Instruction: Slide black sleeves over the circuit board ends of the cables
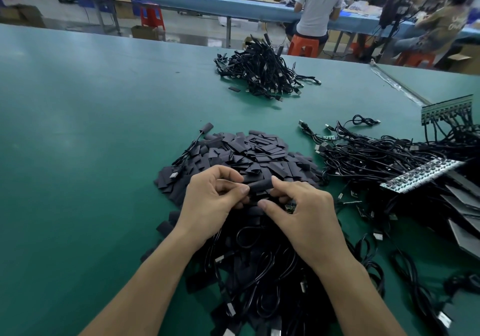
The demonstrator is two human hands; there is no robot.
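Black sleeve (259,186) is pinched by the left hand (210,205) fingers, while the right hand (306,221) fingers grip a circuit board (290,207).

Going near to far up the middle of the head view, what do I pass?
Nearest first: tangle of black cables, black sleeve being held, heap of loose sleeves, far cable pile, orange stool.

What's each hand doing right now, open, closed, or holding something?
Left hand: closed, pinching one end of a black sleeve.
Right hand: closed, holding a small circuit board, with its index fingertip on the same sleeve.
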